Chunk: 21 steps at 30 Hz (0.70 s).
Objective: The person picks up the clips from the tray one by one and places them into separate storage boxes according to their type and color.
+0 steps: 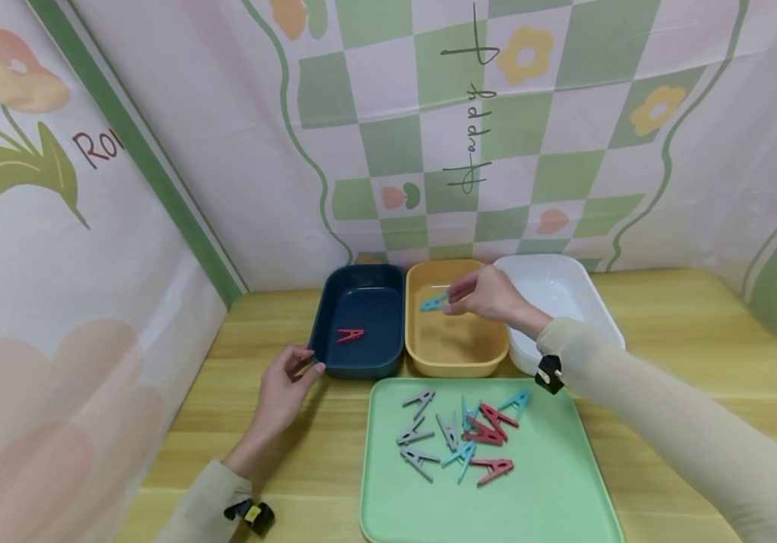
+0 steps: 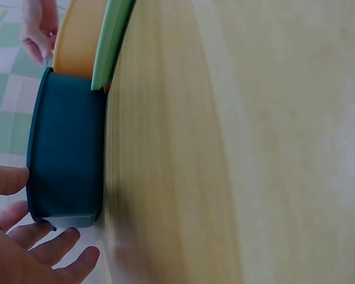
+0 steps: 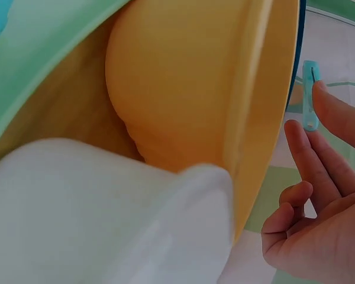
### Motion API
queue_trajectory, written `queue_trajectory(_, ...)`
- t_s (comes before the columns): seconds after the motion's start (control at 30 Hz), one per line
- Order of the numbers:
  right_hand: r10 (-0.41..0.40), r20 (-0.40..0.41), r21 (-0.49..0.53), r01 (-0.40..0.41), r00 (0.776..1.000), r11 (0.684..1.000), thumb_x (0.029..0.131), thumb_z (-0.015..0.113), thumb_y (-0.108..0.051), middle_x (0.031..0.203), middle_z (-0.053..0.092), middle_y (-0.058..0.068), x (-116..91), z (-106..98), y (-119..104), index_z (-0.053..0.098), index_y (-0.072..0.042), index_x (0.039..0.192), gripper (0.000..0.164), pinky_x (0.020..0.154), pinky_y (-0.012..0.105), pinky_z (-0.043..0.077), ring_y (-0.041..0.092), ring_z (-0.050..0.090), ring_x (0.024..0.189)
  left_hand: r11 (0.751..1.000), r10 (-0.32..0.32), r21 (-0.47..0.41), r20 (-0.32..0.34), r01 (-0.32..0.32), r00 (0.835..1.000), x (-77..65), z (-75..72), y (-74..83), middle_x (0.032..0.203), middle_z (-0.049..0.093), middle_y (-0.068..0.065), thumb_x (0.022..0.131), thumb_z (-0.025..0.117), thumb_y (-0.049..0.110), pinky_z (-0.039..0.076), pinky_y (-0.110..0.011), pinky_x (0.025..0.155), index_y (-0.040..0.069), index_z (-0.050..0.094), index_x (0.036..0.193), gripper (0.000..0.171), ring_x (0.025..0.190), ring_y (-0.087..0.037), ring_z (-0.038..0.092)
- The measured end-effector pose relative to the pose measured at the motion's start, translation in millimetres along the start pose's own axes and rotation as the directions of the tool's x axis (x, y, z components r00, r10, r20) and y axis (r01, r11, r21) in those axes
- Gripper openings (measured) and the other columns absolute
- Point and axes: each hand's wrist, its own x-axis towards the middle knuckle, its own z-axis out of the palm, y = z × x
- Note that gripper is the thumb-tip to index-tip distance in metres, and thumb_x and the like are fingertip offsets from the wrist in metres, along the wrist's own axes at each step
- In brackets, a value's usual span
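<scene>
Head: left hand (image 1: 284,388) pinches navy bin (image 1: 370,305) (1 peg (image 1: 351,334) inside); right hand (image 1: 492,296), blue peg (image 1: 433,303) above yellow bin (image 1: 458,351).

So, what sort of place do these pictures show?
Probably an indoor tabletop work corner: a wood-grain table with patterned sheets around it, and three bins beside a tray of clips.

A wood-grain tabletop (image 1: 667,332) is extending to a rear drape (image 1: 388,143), which is displaying green-and-white checks, yellow flowers (image 1: 507,56) and sideways lettering (image 1: 470,139) including "Happy". To the left, I am observing a side drape (image 1: 22,279) bearing a tulip print (image 1: 8,60); a green band (image 1: 137,151) is edging it. The tabletop is reflecting pale light.
</scene>
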Motion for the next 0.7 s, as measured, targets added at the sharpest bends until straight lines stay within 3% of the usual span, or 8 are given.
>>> queue_trajectory(0.7,-0.014,0.014,0.011,0.013,1.0,1.0,0.083,0.092,-0.015,0.096,0.08,0.01,7,18,3,0.08,0.002,0.108,0.032,0.089,0.043,0.059,0.028,0.075,0.096,1.0,0.003,0.01,-0.003,-0.003,1.0,-0.2,1.1,-0.1,0.145,0.061,-0.018,0.1,0.073,0.006,0.054,-0.052,0.104,-0.001,0.065,0.119,0.022,0.13,-0.035,0.062)
